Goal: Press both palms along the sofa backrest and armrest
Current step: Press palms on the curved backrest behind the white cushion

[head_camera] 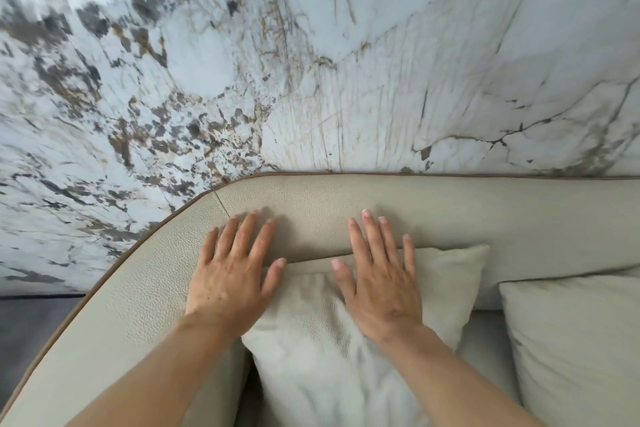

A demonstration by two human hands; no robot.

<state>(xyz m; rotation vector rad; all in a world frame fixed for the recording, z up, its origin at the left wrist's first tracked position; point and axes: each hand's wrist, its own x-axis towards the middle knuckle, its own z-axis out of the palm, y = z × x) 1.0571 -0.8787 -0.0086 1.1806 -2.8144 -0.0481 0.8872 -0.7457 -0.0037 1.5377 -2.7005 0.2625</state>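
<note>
On the backrest, both hands lay flat, holding nothing; the armrest curved off nearer the left hand than the right hand.

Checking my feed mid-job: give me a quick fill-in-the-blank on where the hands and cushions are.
1. Both hands lie flat with fingers ____.
2. The right hand rests partly on a ____.
3. The left hand lies near the sofa's curved ____, by the backrest.
4. Behind the sofa stands a ____ wall.

Missing words: spread; cushion; corner; marble
</note>
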